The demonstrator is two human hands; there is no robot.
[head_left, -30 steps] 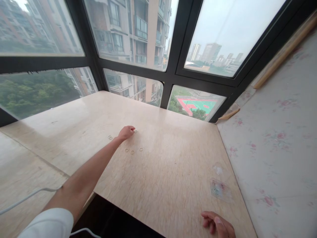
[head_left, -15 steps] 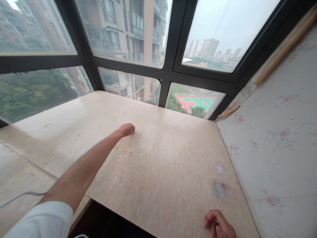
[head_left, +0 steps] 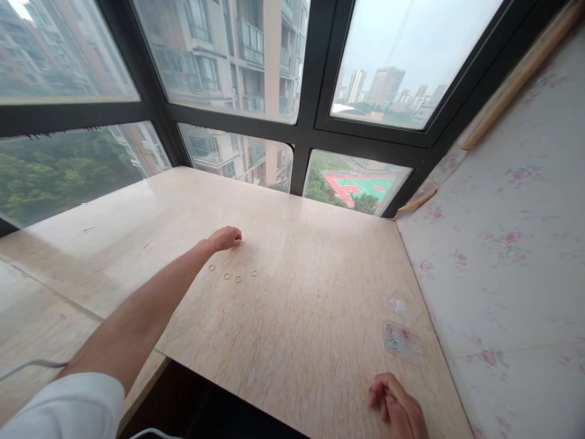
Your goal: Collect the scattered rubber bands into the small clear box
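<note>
My left hand (head_left: 223,237) reaches far out over the beige marble sill (head_left: 311,317), its fingers curled and pressed onto the surface beside a small ring (head_left: 242,243). Several more small thin rings (head_left: 232,275) lie in a loose row just below that hand. What the curled fingers hold, if anything, is hidden. My right hand (head_left: 398,407) rests on the sill's near right edge with its fingers curled under, nothing showing in them.
A clear plastic bag (head_left: 402,341) lies flat on the sill near the floral wall (head_left: 507,256) at right. Black-framed windows (head_left: 301,140) close off the far side. A dark gap (head_left: 214,408) opens below the sill's near edge. A white cable (head_left: 27,366) runs at lower left.
My left hand closed from a loose reach into a curled grip and shifted slightly left. My right hand's fingers curled in. The view drifted a little.
</note>
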